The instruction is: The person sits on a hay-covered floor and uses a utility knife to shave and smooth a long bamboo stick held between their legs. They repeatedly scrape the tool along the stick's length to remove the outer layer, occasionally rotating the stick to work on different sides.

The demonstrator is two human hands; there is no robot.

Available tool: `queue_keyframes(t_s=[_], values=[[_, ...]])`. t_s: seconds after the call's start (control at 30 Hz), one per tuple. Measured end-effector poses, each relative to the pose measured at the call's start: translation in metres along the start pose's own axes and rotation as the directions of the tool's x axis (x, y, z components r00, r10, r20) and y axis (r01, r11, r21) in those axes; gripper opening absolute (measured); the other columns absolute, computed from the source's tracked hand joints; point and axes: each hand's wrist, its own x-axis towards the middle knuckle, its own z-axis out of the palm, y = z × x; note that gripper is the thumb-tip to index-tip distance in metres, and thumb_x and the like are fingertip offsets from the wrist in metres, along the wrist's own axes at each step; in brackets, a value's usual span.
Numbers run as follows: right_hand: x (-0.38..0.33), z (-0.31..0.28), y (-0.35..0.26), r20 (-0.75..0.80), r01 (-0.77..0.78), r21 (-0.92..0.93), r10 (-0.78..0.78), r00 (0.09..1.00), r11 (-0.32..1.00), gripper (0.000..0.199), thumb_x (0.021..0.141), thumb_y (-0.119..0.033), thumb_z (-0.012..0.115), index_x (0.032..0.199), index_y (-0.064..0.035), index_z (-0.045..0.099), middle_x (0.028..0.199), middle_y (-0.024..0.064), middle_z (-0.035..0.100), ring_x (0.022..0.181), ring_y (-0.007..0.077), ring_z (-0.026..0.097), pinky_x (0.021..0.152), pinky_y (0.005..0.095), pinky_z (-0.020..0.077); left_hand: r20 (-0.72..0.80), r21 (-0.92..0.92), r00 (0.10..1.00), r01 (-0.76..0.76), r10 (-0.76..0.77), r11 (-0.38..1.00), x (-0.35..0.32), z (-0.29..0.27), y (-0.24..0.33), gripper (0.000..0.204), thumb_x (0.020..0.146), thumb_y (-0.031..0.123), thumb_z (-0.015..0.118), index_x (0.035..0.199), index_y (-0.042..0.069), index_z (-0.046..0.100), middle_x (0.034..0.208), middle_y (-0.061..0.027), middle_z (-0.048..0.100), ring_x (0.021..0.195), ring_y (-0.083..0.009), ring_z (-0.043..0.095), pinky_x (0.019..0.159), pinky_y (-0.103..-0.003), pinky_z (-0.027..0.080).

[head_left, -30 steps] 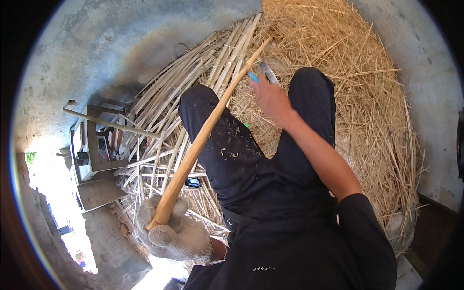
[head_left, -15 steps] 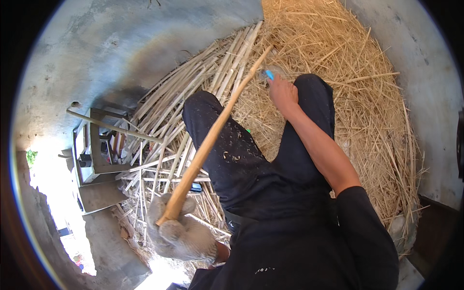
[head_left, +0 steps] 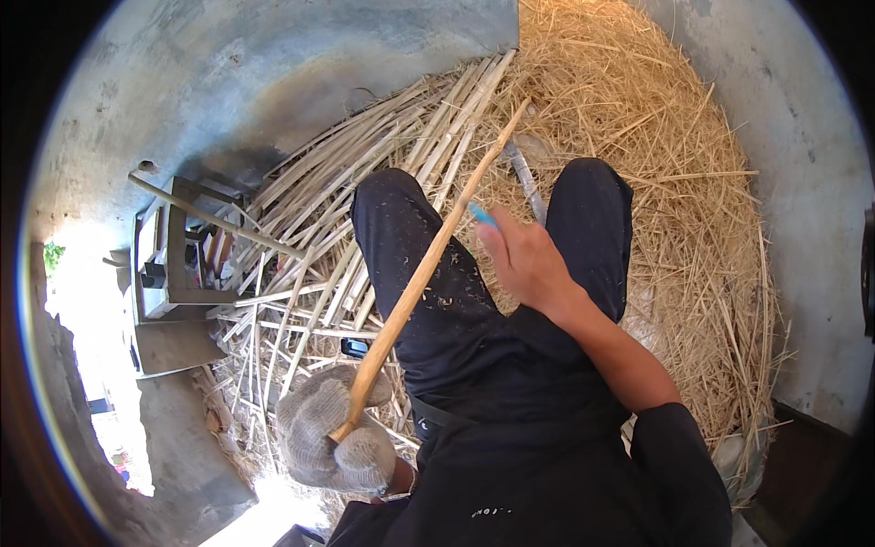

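My left hand [head_left: 310,424], in a grey knitted work glove, is closed around the thick lower end of a long peeled wooden stick [head_left: 432,261]. The stick slants up and away across my left thigh, thinning to a point above the straw between my knees. Bare and closed, my right hand [head_left: 529,265] grips a knife whose bright blue handle part shows by the thumb. Beyond the knuckles the knife's narrow grey blade [head_left: 522,175] reaches up to the stick near its thin end. Where blade and handle join is hidden by my fingers.
Loose straw [head_left: 702,246] covers the floor at the right and far side. Split pale sticks [head_left: 401,141] lie piled at the left against a grey wall [head_left: 301,46]. A small cabinet [head_left: 187,296] stands at far left. A dark blue object [head_left: 355,347] lies beside my left thigh.
My right hand has drawn back toward my body along the stick with the knife, and its blade shows clearly. The stick and my left hand have shifted slightly to the right.
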Motion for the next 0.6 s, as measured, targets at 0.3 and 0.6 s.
queue_keyframes(t_s=[0.3,0.6], values=[[0.004,0.004,0.005,-0.035,0.086,-0.158,-0.093,0.995,0.984,0.028,0.101,-0.03,0.052,0.093,-0.0027,0.052,0.058,0.0237,0.056,0.055,0.0457,0.058,0.05,0.0523,0.0442,0.039,-0.121,0.998,0.052,-0.048,0.991,0.007,0.004,0.01,0.05,0.092,0.045,0.065,0.094,-0.005,0.066,0.078,-0.0207,0.067,0.069,-0.0292,0.067,0.06,-0.033,0.054],[-0.017,-0.004,-0.034,0.063,0.195,-0.07,-0.191,0.98,0.978,0.027,0.1,-0.03,0.054,0.092,-0.0043,0.053,0.055,0.0199,0.055,0.05,0.0426,0.058,0.046,0.0513,0.0444,-0.064,-0.007,0.995,0.081,-0.081,0.997,-0.002,0.004,0.003,0.051,0.09,0.047,0.066,0.087,-0.005,0.067,0.079,-0.0188,0.068,0.072,-0.0294,0.068,0.065,-0.036,0.055]])
